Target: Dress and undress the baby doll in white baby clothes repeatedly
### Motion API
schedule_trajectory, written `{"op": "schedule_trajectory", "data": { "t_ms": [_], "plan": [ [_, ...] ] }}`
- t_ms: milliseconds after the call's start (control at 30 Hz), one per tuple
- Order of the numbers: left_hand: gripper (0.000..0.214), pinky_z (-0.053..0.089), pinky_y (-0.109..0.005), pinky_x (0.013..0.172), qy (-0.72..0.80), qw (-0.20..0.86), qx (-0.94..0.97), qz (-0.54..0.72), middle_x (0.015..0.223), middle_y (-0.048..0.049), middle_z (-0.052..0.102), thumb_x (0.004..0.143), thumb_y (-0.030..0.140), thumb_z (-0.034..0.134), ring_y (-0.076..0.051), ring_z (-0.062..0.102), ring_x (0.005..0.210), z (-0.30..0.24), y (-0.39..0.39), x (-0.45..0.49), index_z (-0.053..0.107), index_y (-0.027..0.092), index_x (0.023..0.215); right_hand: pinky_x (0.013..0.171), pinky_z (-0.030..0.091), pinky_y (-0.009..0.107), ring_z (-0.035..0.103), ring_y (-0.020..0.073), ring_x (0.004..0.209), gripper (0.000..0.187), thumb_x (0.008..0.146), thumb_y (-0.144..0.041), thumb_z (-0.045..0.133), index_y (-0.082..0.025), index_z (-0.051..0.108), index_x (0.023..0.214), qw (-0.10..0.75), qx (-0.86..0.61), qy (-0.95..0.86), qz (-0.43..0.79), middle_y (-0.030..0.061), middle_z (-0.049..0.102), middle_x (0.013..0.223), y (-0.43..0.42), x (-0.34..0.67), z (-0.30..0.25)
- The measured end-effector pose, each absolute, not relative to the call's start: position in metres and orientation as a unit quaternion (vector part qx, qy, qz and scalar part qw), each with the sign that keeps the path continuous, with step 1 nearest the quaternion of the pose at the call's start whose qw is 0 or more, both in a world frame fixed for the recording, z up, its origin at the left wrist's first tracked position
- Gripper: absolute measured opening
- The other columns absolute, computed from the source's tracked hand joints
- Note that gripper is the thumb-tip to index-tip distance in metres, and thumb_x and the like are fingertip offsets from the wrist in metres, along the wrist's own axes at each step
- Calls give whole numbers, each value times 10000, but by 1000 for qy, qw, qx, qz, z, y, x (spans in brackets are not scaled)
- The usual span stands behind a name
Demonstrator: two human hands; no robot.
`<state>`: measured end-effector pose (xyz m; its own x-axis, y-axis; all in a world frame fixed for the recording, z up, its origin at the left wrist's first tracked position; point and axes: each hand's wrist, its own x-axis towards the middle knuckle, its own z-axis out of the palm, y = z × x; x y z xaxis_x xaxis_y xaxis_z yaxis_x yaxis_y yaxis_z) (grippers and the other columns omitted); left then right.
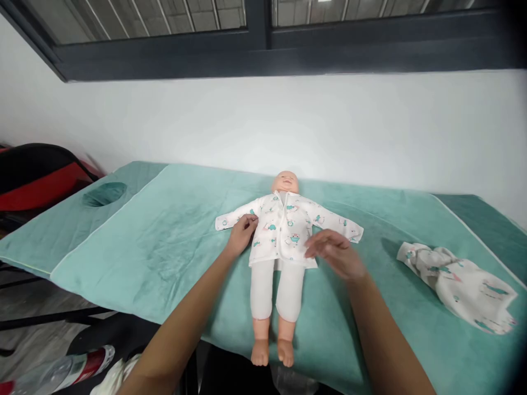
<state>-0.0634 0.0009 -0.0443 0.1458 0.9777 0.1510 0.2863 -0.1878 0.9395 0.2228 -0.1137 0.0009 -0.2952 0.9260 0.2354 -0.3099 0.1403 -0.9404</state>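
While the soft-bodied baby doll with a pale plastic head (pixel 280 263) lies flat on its back across the teal plush towel (pixel 164 241), both hands are on or over its clothing. The left hand (pixel 242 233) has its fingers bent and closed on the cloth of the sleeve (pixel 235 218) of the white cotton jacket printed with teal animals (pixel 284 225), pinching it near the armpit; the cuff lies just beyond the fingertips, away from the body. The right hand (pixel 335 253) is blurred, its fingers loosely spread and grasping nothing, hanging just above the jacket's hem, with the other sleeve stretched out past the fingertips. White knit leggings (pixel 263 291) and bare feet lie on the wrist side of both hands.

By the look of it the doll is light and its limbs fairly stiff, while the jacket is thin, limp and wrinkles easily, so it will bunch and slide over the smooth plastic instead of holding a shape. Cloth edges, such as cuff, hem and front opening, seem the best places to pinch; the doll itself is better held at the torso or under the arm than by the head.

Well apart from the right fingers, toward the outside, lies a crumpled garment of the same print (pixel 457 285).
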Motion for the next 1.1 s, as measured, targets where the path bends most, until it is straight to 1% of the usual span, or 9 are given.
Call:
{"op": "schedule_trajectory", "data": {
  "t_ms": [100, 233, 367, 433, 533, 667, 800, 933, 1100],
  "plan": [
    [257, 389, -273, 718, 454, 401, 668, 433, 842, 1, 568, 926, 446, 530, -145, 491, 759, -45, -6, -65, 595, 197, 940, 637, 472, 323, 603, 178, 659, 344, 922, -549, 553, -228, 643, 840, 562, -498, -492, 440, 44, 678, 792, -98, 232, -11],
    [280, 329, -241, 613, 414, 485, 645, 422, 724, 41, 471, 881, 464, 620, -112, 419, 654, -41, -9, -67, 532, 198, 885, 595, 358, 308, 500, 175, 598, 490, 908, -614, 526, -210, 552, 631, 421, -626, -564, 336, 9, 563, 587, -87, 223, -24],
    [372, 314, -225, 554, 377, 603, 564, 419, 677, 59, 503, 834, 469, 684, -105, 450, 569, -38, -6, -74, 523, 220, 1059, 562, 276, 283, 430, 153, 594, 515, 935, -641, 438, -210, 485, 656, 344, -608, -615, 366, -22, 517, 607, -94, 214, -27],
    [414, 344, -230, 567, 377, 612, 542, 436, 686, 51, 536, 819, 437, 699, -113, 486, 576, -38, -4, -77, 535, 221, 1132, 552, 278, 273, 413, 137, 571, 521, 922, -657, 456, -207, 488, 660, 321, -583, -612, 427, -33, 502, 594, -98, 217, -24],
    [323, 381, -240, 599, 399, 567, 553, 463, 675, 45, 541, 823, 351, 663, -120, 502, 600, -40, 0, -79, 593, 205, 1102, 550, 329, 268, 441, 128, 553, 518, 901, -650, 512, -197, 546, 652, 292, -539, -611, 501, -23, 536, 589, -101, 225, -21],
    [173, 466, -288, 720, 481, 446, 561, 506, 755, 7, 634, 845, 251, 544, -165, 601, 739, -45, 5, -82, 606, 206, 1001, 562, 447, 280, 568, 159, 643, 467, 877, -640, 559, -195, 666, 789, 405, -578, -480, 521, 36, 665, 759, -97, 226, -24],
    [152, 490, -364, 847, 566, 298, 591, 491, 928, -55, 711, 886, 289, 515, -223, 658, 904, -47, 5, -85, 608, 212, 979, 665, 541, 289, 635, 200, 885, 354, 812, -546, 691, -226, 692, 962, 519, -582, -365, 508, 53, 694, 1035, -89, 220, -33],
    [248, 480, -395, 947, 575, 218, 636, 466, 1105, -100, 701, 914, 224, 439, -250, 644, 1053, -47, 4, -84, 599, 197, 1103, 726, 564, 291, 623, 198, 969, 328, 745, -450, 771, -271, 667, 1000, 565, -562, -351, 492, 1, 673, 1070, -85, 219, -39],
    [422, 419, -423, 1067, 579, 217, 678, 398, 1342, -125, 619, 940, 206, 386, -264, 561, 1251, -49, 9, -80, 516, 170, 1340, 878, 560, 357, 645, 213, 1037, 426, 705, -385, 803, -288, 655, 1092, 600, -513, -348, 506, -7, 683, 1174, -76, 214, -41]
  ]
}}
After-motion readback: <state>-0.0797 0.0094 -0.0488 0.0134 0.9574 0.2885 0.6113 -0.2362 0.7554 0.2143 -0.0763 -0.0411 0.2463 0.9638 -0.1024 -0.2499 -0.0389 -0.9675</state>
